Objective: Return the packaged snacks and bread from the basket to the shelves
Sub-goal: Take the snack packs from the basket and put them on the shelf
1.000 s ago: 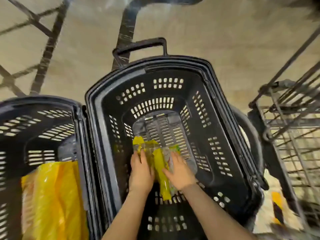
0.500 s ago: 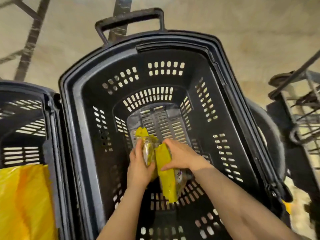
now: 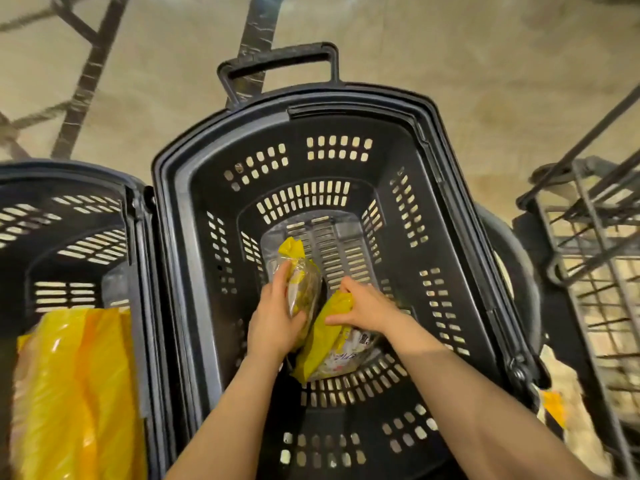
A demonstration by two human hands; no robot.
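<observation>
Floor [image 3: 450,57]: beige, mottled, crossed by dark lines at upper left and by 1 dark streaked band running up from behind the centre of the frame

Wire cart [image 3: 595,258]: metal grid frame at the right edge, dark bars, standing apart from the plastic containers, its lower part blurred

Dark rounded part [image 3: 512,271]: curved, black, between the wire cart and the nearest plastic wall; cannot tell what it is

Yellow-and-white package [image 3: 554,407]: low at the right, beside the foot of the wire cart, partly hidden and blurred
</observation>
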